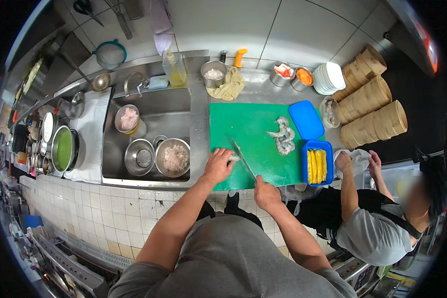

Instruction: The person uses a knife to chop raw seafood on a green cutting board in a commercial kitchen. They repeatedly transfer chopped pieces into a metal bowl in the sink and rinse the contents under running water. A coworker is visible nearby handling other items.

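Observation:
On a green cutting board (pixel 253 115), my left hand (pixel 219 162) rests near the front left edge, its fingertips on a small peeled shrimp (pixel 234 158). My right hand (pixel 267 192) is closed around the handle of a kitchen knife (pixel 244 158), whose blade slants away to the left and lies just right of the shrimp. A small pile of raw peeled shrimp (pixel 283 136) sits on the right half of the board. Beside it are a blue plastic lid (pixel 307 120) and a blue container (pixel 317 183) holding yellow strips.
Left of the board is a steel sink (pixel 152 100) with a bowl of chopped pale pieces (pixel 176 157). Metal cups, stacked white dishes (pixel 327 79) and bamboo steamers (pixel 372 124) stand behind. A co-worker (pixel 376 231) holds a plastic bag (pixel 355 160) close on the right.

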{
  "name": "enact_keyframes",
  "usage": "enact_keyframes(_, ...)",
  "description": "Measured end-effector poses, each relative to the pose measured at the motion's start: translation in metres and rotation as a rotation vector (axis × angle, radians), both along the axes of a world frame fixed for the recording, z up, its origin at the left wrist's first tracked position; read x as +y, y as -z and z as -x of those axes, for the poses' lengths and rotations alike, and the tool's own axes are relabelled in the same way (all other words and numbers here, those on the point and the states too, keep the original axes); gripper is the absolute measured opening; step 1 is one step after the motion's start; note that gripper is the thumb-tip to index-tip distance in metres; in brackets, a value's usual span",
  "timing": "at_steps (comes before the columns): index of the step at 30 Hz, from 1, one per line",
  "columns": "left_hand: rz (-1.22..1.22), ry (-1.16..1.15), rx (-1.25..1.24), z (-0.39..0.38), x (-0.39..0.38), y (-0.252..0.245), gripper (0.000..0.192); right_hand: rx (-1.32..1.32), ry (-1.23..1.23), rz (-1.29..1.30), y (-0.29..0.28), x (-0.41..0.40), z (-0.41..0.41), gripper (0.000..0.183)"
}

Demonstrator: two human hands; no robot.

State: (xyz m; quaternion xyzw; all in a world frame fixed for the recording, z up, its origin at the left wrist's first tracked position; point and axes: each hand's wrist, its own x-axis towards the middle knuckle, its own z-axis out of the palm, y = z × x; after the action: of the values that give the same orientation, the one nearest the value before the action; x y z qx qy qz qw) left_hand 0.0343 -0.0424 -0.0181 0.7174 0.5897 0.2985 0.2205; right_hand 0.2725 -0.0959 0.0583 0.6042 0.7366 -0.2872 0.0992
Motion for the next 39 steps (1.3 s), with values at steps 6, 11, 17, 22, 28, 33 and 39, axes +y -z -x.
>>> enact_keyframes(6,0.007,0.051,0.076,0.004,0.009,0.002,0.012,-0.054,-0.077,0.049,-0.022,-0.001,0.005,0.022)
enact_keyframes(11,0.039,0.101,0.149,0.001,0.005,0.001,0.012,-0.078,-0.051,0.069,0.018,0.000,0.019,0.027)
enact_keyframes(17,0.047,0.123,-0.007,0.016,0.008,0.000,0.020,-0.037,-0.067,0.085,-0.007,0.045,0.047,0.027)
enact_keyframes(22,0.074,0.184,0.077,0.019,0.007,-0.004,0.019,-0.042,-0.033,0.131,-0.018,0.027,0.054,0.029)
enact_keyframes(28,0.017,0.188,0.070,0.016,0.006,0.005,0.014,-0.033,0.050,0.082,0.019,0.038,0.075,0.032)
enact_keyframes(33,0.041,0.120,-0.080,0.024,0.005,0.008,0.013,-0.018,-0.016,0.113,-0.011,0.056,0.075,0.032)
enact_keyframes(39,0.030,0.204,0.003,0.027,0.009,0.010,0.010,-0.041,0.068,0.141,-0.008,0.024,0.074,0.032)
